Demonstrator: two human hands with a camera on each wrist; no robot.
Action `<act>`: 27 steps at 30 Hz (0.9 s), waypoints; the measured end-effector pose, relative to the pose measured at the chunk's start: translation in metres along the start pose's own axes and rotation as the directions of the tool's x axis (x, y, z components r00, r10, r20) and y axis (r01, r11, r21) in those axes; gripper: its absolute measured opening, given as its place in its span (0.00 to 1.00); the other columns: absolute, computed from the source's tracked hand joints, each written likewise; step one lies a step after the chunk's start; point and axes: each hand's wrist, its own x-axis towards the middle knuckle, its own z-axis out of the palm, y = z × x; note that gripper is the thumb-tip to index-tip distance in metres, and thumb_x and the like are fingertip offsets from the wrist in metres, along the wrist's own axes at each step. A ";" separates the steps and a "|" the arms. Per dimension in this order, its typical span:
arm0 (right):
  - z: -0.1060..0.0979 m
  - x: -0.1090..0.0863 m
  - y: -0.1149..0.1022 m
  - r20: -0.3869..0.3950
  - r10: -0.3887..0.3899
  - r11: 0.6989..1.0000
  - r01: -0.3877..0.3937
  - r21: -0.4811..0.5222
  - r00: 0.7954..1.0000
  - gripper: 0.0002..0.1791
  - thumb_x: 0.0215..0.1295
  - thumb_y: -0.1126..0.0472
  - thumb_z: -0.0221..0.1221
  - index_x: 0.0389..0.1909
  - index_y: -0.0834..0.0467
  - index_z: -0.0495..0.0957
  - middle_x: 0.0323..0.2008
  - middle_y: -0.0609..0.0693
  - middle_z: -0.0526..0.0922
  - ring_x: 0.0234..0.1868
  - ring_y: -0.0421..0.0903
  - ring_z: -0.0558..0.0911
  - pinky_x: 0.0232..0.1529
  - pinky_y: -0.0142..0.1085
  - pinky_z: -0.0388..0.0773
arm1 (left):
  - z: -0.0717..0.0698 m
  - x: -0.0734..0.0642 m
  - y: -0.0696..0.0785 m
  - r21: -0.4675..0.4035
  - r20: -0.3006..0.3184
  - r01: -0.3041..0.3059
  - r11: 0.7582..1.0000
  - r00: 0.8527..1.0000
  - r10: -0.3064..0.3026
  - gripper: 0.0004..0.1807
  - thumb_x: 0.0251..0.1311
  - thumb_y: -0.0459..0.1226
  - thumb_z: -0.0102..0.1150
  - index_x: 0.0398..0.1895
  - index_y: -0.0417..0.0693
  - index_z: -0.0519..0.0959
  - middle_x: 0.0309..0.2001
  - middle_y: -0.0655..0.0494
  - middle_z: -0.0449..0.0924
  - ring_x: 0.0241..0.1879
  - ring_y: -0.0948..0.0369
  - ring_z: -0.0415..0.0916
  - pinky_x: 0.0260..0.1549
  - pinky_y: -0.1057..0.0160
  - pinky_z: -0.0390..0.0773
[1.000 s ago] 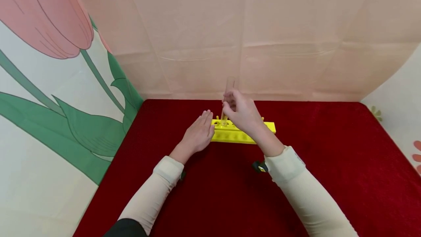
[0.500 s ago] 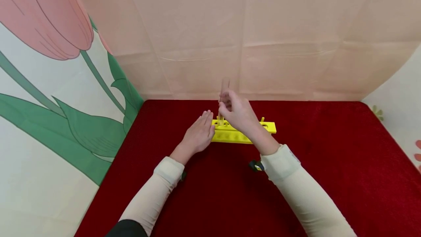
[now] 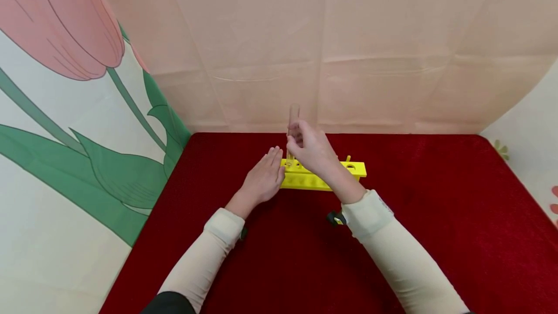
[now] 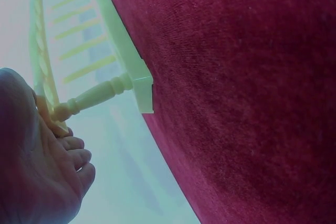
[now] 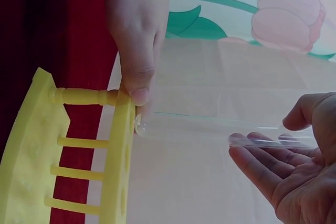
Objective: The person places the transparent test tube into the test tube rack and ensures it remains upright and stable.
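A yellow test tube rack (image 3: 307, 181) stands on the red cloth in the head view. My left hand (image 3: 263, 177), fingers straight, rests against the rack's left end; in the left wrist view that hand (image 4: 44, 166) touches the end of the top plate. Between thumb and fingers, my right hand (image 3: 313, 151) pinches a clear glass test tube (image 3: 294, 112), nearly upright. In the right wrist view the rounded bottom of the test tube (image 5: 173, 125) is at the rack's top plate (image 5: 118, 156), close to the left hand's thumb. Whether it has entered the hole cannot be told.
Short yellow pegs (image 3: 348, 158) rise behind the rack's right end. The red tablecloth (image 3: 418, 227) spreads around it. A beige backdrop (image 3: 392, 62) hangs behind the table, with a tulip-printed sheet (image 3: 100, 154) on the left.
My right hand has moved slightly left with the test tube, bringing its lower end to the rack's leftmost hole. The left hand and the rack have stayed put.
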 end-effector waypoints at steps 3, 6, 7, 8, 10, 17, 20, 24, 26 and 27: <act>0.001 0.001 0.002 -0.001 -0.003 1.000 0.003 -0.003 1.000 0.15 0.71 0.63 0.59 0.56 0.63 0.73 0.46 0.55 0.84 0.44 0.50 0.84 0.49 0.41 0.85 | 0.000 0.000 0.000 -0.002 0.001 -0.001 1.000 1.000 0.001 0.34 0.82 0.50 0.23 0.82 0.40 0.44 0.82 0.47 0.42 0.81 0.55 0.36 0.78 0.59 0.42; 0.002 0.002 0.003 0.002 0.004 1.000 -0.003 -0.005 1.000 0.16 0.71 0.63 0.59 0.56 0.63 0.73 0.47 0.56 0.84 0.45 0.50 0.84 0.50 0.42 0.85 | -0.001 0.000 0.000 0.002 0.000 0.000 1.000 1.000 0.000 0.34 0.82 0.50 0.23 0.82 0.40 0.45 0.82 0.47 0.42 0.81 0.55 0.37 0.78 0.59 0.42; 0.002 0.002 0.003 0.001 0.004 1.000 -0.004 -0.008 1.000 0.16 0.71 0.63 0.59 0.57 0.63 0.73 0.47 0.56 0.84 0.45 0.50 0.84 0.50 0.42 0.85 | -0.001 0.000 0.000 0.005 0.001 0.000 1.000 1.000 0.000 0.34 0.82 0.50 0.23 0.82 0.40 0.44 0.82 0.47 0.42 0.81 0.55 0.36 0.78 0.59 0.42; 0.003 0.003 0.004 0.001 0.004 1.000 -0.004 -0.009 1.000 0.16 0.71 0.63 0.59 0.57 0.63 0.73 0.47 0.56 0.84 0.45 0.50 0.84 0.51 0.42 0.85 | -0.001 0.000 0.000 0.007 0.001 0.000 1.000 1.000 0.000 0.34 0.82 0.50 0.23 0.82 0.40 0.44 0.82 0.47 0.42 0.81 0.55 0.37 0.78 0.59 0.42; 0.004 0.003 0.004 0.004 0.004 1.000 -0.004 -0.008 1.000 0.16 0.71 0.63 0.59 0.57 0.63 0.73 0.47 0.57 0.84 0.45 0.51 0.84 0.51 0.42 0.85 | 0.000 0.000 0.000 0.008 0.000 0.000 1.000 1.000 0.000 0.34 0.82 0.50 0.23 0.82 0.39 0.44 0.82 0.47 0.42 0.81 0.55 0.37 0.78 0.59 0.42; 0.008 0.005 0.006 0.018 -0.006 1.000 0.006 -0.010 1.000 0.14 0.71 0.64 0.59 0.55 0.63 0.73 0.45 0.55 0.80 0.44 0.50 0.82 0.51 0.42 0.84 | 0.001 0.001 0.000 0.013 -0.006 -0.006 1.000 1.000 0.006 0.34 0.82 0.49 0.24 0.81 0.39 0.44 0.82 0.46 0.43 0.81 0.54 0.37 0.78 0.59 0.42; 0.009 0.005 0.007 0.024 -0.009 1.000 0.010 -0.013 1.000 0.14 0.71 0.65 0.59 0.55 0.63 0.73 0.45 0.55 0.80 0.43 0.50 0.82 0.50 0.42 0.84 | 0.000 0.001 0.001 0.015 -0.004 -0.007 1.000 1.000 0.007 0.34 0.82 0.49 0.24 0.81 0.39 0.45 0.82 0.46 0.43 0.81 0.54 0.38 0.78 0.59 0.43; 0.011 0.005 0.008 0.027 -0.011 1.000 0.012 -0.028 1.000 0.13 0.71 0.65 0.59 0.54 0.62 0.74 0.45 0.55 0.79 0.43 0.50 0.82 0.49 0.41 0.85 | 0.000 0.002 0.001 0.015 -0.003 -0.007 1.000 1.000 0.007 0.33 0.82 0.49 0.24 0.81 0.39 0.46 0.82 0.47 0.43 0.81 0.54 0.38 0.78 0.59 0.43; 0.012 0.005 0.008 0.027 -0.010 0.999 0.011 -0.033 1.000 0.13 0.71 0.65 0.59 0.53 0.63 0.74 0.44 0.55 0.79 0.42 0.50 0.82 0.48 0.41 0.85 | -0.001 0.001 0.002 0.015 0.000 -0.005 1.000 1.000 0.005 0.33 0.82 0.49 0.24 0.81 0.39 0.45 0.82 0.47 0.43 0.81 0.55 0.38 0.78 0.59 0.43; 0.012 0.005 0.009 0.029 -0.007 0.999 0.008 -0.037 1.000 0.13 0.71 0.64 0.59 0.53 0.63 0.74 0.44 0.55 0.79 0.42 0.50 0.82 0.48 0.41 0.85 | -0.001 0.002 0.002 0.015 0.002 -0.004 1.000 1.000 0.004 0.33 0.82 0.49 0.24 0.81 0.39 0.45 0.82 0.47 0.43 0.81 0.55 0.37 0.78 0.59 0.43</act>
